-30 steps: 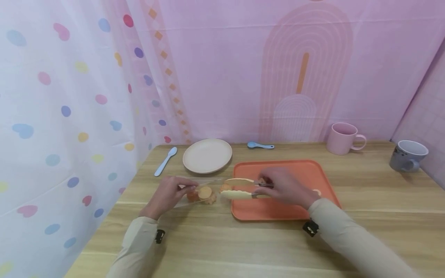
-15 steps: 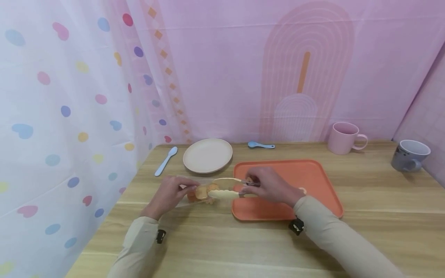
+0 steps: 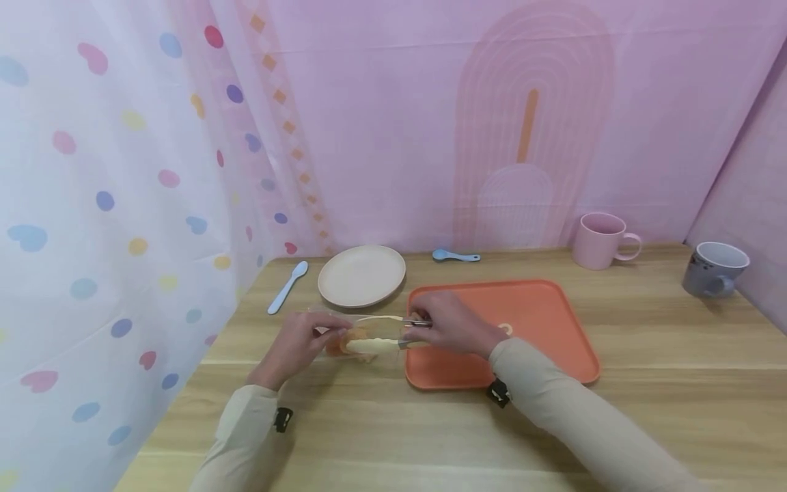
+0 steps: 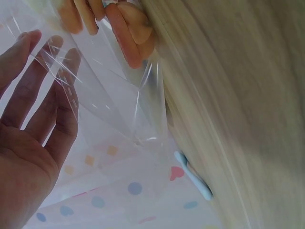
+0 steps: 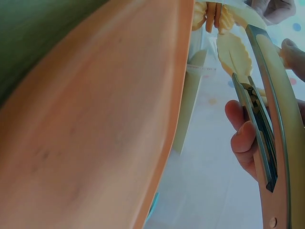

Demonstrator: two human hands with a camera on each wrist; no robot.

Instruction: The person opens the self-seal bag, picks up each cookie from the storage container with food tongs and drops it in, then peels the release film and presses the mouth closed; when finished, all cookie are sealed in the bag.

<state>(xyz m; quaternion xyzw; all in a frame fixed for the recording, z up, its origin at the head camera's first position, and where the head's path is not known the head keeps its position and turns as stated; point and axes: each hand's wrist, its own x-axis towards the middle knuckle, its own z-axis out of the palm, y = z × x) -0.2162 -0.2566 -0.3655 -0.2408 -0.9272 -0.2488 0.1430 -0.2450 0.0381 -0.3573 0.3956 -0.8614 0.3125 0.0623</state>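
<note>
My left hand (image 3: 307,342) pinches the edge of a clear plastic bag (image 4: 109,105), thumb on one side and fingers on the other. Several brown and tan cookies (image 4: 128,31) lie inside the bag. In my right hand (image 3: 455,324) is a pair of tongs (image 3: 376,346) with cream scalloped tips and metal arms. The tips reach left into the bag's mouth, among the cookies; I cannot tell whether they pinch one. In the right wrist view, fingers and thumb wrap the tongs' arms, and cookies (image 5: 226,19) show right by the tips.
An orange tray (image 3: 443,372) lies under the right hand, with a small pale ring-shaped piece (image 3: 506,328) on it. Behind stand a cream plate (image 3: 363,277), a blue spoon (image 3: 287,287), a small blue spoon (image 3: 455,256), a pink mug (image 3: 596,242) and a grey mug (image 3: 707,273).
My right hand has moved left from over the tray, carrying a cookie in the tongs into the bag. My left hand has stayed in place, pinching the bag.
</note>
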